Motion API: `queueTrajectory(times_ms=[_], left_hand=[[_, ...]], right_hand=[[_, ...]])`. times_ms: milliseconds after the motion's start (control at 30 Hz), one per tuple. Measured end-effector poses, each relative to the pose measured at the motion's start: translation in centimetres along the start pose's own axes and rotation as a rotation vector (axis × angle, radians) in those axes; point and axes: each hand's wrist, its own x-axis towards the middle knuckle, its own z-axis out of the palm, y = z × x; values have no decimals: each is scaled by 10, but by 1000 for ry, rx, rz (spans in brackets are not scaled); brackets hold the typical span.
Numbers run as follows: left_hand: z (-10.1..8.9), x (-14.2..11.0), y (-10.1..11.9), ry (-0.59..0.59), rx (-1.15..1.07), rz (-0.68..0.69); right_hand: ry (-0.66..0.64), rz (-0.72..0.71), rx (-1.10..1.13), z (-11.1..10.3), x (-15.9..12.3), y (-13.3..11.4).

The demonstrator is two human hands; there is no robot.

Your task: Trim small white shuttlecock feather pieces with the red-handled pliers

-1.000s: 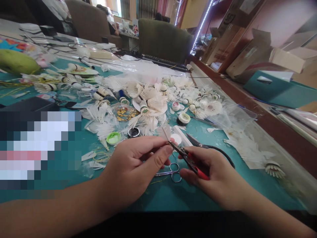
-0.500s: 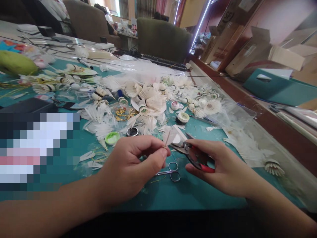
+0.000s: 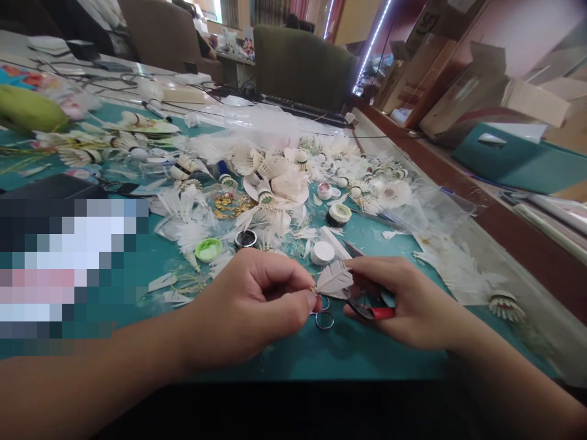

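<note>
Between thumb and forefinger, my left hand (image 3: 257, 305) pinches the base of a white feather (image 3: 334, 279). A small golden bit shows at the fingertips. The feather points right, toward my right hand (image 3: 408, 302), which is wrapped around red-handled pliers (image 3: 378, 313). The pliers' jaws are partly hidden behind the feather, so I cannot tell whether they touch it. Below the feather lie small silver scissors (image 3: 324, 320), partly covered by my left fingertips. Just behind stands a round white lid (image 3: 322, 252).
Feathers and several shuttlecocks (image 3: 265, 192) cover the green mat (image 3: 321, 360). Near my left hand are a green paint pot (image 3: 208, 249), a black pot (image 3: 246, 239) and a bag of golden pieces (image 3: 229, 205). A cream pot (image 3: 339, 214) stands farther back. Cardboard boxes (image 3: 463, 91) are at right.
The feather has turned from upright to pointing right, its broad face now showing in front of the pliers. The white lid behind has come into fuller view. Both hands keep their holds.
</note>
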Motion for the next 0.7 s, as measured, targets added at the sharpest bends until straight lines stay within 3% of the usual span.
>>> queueTrajectory(times_ms=[200,500,700], left_hand=[[3,-4,2,32,-24,-25],[0,-4,4,-99,-38,-121],[0,-3,4,-124,-51,-98]], right_hand=[[-15,-49,3,0,2,-2],[24,-150,-86,3,1,0],[15,-101,-101,2,-3,-5]])
